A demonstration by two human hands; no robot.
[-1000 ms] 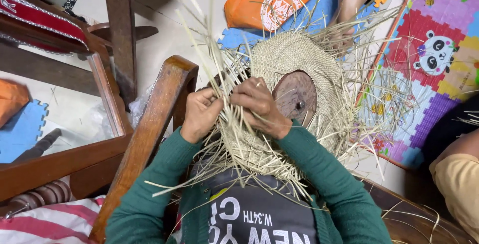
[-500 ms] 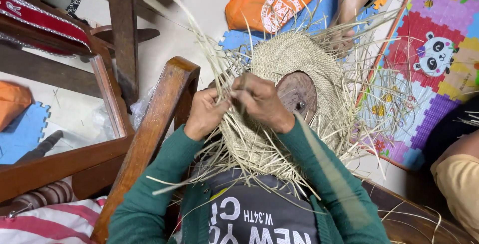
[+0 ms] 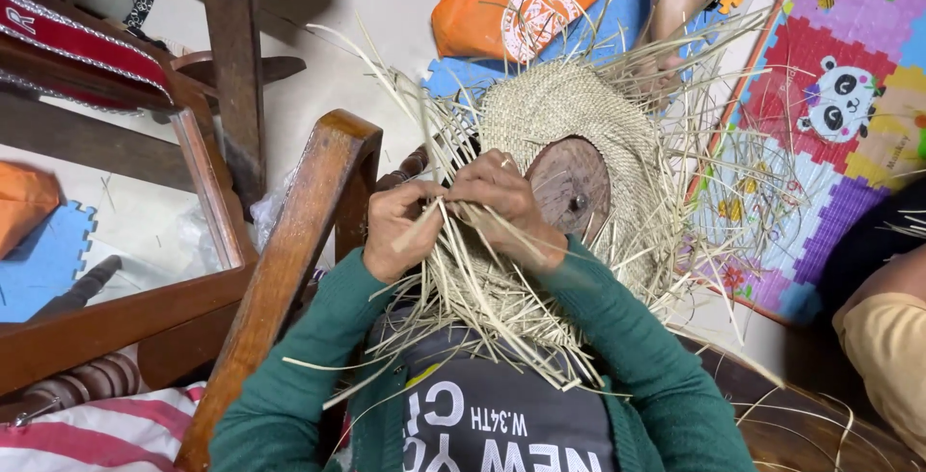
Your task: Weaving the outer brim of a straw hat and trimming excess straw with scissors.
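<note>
The left hand and the right hand are close together, both pinching loose straw strands at the edge of the woven straw hat, which lies just beyond the fingers, over a round wooden block.

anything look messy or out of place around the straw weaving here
Nothing looks damaged. Loose pale straw strands lie scattered over the colourful foam play mat, beside the half-woven round straw hat that still has unwoven ends sticking out. Both hands, left hand and right hand, pinch strands at its edge.
</note>
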